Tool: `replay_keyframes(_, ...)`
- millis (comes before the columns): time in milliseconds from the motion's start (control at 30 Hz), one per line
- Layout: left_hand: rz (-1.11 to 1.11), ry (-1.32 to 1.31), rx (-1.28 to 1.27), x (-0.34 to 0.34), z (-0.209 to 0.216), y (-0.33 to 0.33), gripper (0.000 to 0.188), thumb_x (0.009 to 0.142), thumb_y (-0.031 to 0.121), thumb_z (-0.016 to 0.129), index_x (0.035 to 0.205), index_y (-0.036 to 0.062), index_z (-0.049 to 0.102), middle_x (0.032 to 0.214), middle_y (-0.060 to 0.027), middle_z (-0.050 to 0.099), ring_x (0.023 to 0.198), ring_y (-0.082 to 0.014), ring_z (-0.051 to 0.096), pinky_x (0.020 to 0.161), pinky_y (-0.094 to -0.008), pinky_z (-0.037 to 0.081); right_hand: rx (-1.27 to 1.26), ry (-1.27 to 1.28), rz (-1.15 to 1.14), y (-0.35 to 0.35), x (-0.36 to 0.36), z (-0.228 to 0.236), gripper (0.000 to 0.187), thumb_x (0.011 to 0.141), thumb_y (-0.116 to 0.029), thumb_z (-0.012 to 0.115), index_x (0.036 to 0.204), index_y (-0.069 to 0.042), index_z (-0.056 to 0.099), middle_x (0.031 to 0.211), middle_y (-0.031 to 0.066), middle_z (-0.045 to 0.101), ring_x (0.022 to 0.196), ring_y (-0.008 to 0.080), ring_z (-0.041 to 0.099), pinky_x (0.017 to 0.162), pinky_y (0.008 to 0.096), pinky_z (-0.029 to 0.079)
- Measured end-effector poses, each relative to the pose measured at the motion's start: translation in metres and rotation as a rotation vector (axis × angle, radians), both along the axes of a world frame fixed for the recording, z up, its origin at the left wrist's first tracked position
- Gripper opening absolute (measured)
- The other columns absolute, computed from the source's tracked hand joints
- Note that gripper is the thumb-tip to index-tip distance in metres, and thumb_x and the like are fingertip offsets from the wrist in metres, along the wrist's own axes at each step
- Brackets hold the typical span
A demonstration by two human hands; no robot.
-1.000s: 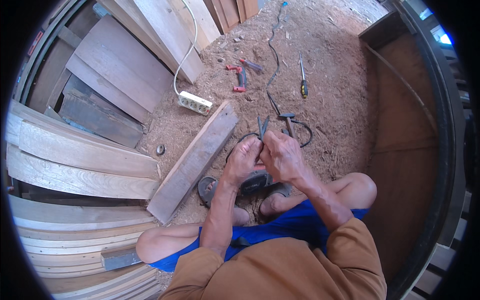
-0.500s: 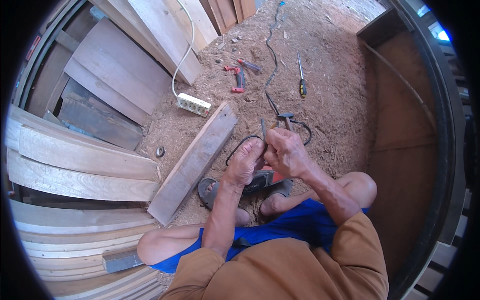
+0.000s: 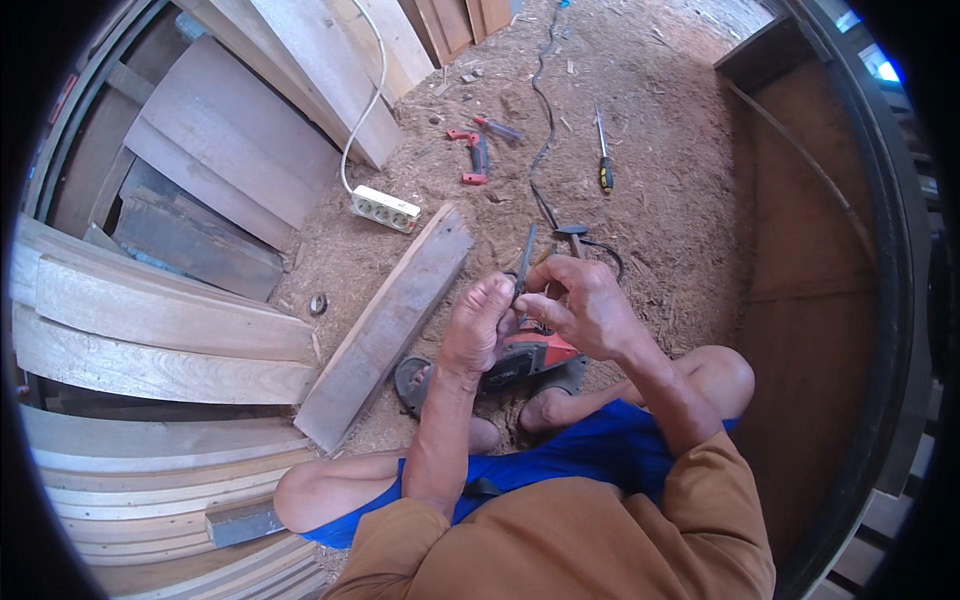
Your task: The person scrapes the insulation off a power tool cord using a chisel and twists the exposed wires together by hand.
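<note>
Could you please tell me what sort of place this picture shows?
Probably a woodworking shop or a carpenter's work area. Pale boards are stacked at the left, what looks like sawdust and wood chips covers the ground, and a black-and-yellow screwdriver lies on it.

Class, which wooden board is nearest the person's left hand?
The thick plank slanting beside the left sandal; the other boards are farther from the left hand.

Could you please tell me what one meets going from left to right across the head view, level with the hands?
Pale boards, small dark ring, slanting plank, left hand, right hand, brown wooden panel.
</note>
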State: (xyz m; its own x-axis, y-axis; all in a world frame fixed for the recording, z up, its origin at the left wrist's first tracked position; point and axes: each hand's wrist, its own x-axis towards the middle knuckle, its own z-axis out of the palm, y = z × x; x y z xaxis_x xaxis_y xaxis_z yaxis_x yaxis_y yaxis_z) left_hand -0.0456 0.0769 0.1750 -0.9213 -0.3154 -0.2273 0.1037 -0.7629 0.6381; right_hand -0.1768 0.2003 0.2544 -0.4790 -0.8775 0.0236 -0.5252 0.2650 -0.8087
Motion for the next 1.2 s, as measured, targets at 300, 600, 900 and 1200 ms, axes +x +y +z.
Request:
replay_keyframes(300,-0.038,0.003,-0.295,-0.001,-0.013,-0.002,0.021,0.107,0.027,0.056,0.093,0.0117,0.061,0.070,0.0076,0.048,0.058,-0.0018,0.040,0.053,-0.0186,0.034,-0.041,0.132,0.006,-0.004,0.011,-0.017,0.009,0.090,-0.006,0.064,0.093,0.003,0.063,0.078,0.0211,0.065,0.071,0.0393,0.066,0.063,0.0456,0.050)
replay_keyframes(600,-0.072,0.027,-0.151,-0.007,-0.021,0.010,0.024,0.109,0.031,0.051,0.099,0.0122,0.061,0.078,0.0077,0.056,0.064,-0.0002,0.046,0.056,-0.0178,0.036,-0.094,0.389,0.199,-0.012,-0.006,-0.019,0.015,0.078,-0.009,0.062,0.083,0.000,0.051,0.077,0.0221,0.059,0.076,0.0461,0.060,0.069,0.0545,0.046)
replay_keyframes(900,-0.043,0.107,0.094,-0.023,0.037,0.019,0.024,0.109,0.029,0.050,0.104,0.0088,0.061,0.079,0.0067,0.058,0.060,-0.0024,0.046,0.056,-0.0221,0.036,-0.072,0.382,0.415,-0.022,-0.045,0.031,0.012,0.078,-0.004,0.061,0.078,-0.002,0.049,0.073,0.0182,0.054,0.071,0.0416,0.058,0.066,0.0494,0.048)
replay_keyframes(1200,-0.015,0.154,0.213,-0.006,0.031,0.012,0.032,0.105,0.037,0.053,0.089,0.0096,0.055,0.055,0.0050,0.039,0.050,-0.0070,0.035,0.054,-0.0251,0.030,-0.145,0.076,0.529,-0.027,-0.047,0.035,0.008,0.081,-0.004,0.060,0.078,0.001,0.055,0.076,0.0207,0.061,0.073,0.0414,0.064,0.065,0.0480,0.050)
